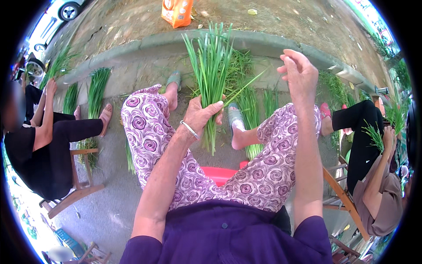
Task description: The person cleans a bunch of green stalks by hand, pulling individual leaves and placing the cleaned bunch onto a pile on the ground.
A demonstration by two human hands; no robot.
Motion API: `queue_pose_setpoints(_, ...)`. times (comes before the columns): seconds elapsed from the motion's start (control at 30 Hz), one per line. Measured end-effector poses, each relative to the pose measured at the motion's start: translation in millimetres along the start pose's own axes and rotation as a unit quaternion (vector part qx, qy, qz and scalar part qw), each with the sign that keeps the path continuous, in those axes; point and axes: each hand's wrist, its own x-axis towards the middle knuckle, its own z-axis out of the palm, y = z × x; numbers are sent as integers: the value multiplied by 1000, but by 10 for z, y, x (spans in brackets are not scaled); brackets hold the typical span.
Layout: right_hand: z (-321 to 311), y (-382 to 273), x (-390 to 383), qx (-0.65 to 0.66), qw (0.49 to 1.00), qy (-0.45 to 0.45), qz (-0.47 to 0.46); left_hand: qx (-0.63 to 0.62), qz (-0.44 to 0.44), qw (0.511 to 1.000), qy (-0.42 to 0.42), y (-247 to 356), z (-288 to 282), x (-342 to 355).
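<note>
My left hand (199, 115) is closed round the middle of a bunch of garlic chives (211, 66), long flat green leaves fanning upward with paler stems below. One stalk sticks out of the bunch to the right. My right hand (301, 75) is raised to the right of the bunch, apart from it. Its fingers are loosely bent and apart, and nothing shows between them. More chives (249, 114) lie on the ground beside my right foot, under and behind the bunch. A heap of loose green leaves (239, 66) lies farther off, against the kerb.
A concrete kerb (145, 45) curves across ahead, with an orange bag (177, 14) beyond it. Between my legs a red plastic seat (217, 174) shows. Seated people handle chives at left (39, 154) and right (378, 189). Chive bundles (97, 90) stand near the left person's feet.
</note>
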Motion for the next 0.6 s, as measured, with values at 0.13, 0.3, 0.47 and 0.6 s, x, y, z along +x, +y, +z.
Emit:
queue_pose_setpoints(0.13, 41, 77, 188, -104, 982, -139, -79, -13, 1, 1000, 6, 27, -37, -21)
queue_pose_setpoints(0.3, 157, 448, 174, -141, 951, -267, -71, -14, 30, 999, 32, 63, -37, -32)
queue_pose_setpoints(0.47, 138, 705, 136, -173, 923, -274, -205, 15, 49, 998, 38, 139, -78, -29)
queue_pose_setpoints(0.6, 220, 585, 5, -180, 934, -245, -186, 10, 45, 998, 43, 169, -96, -70)
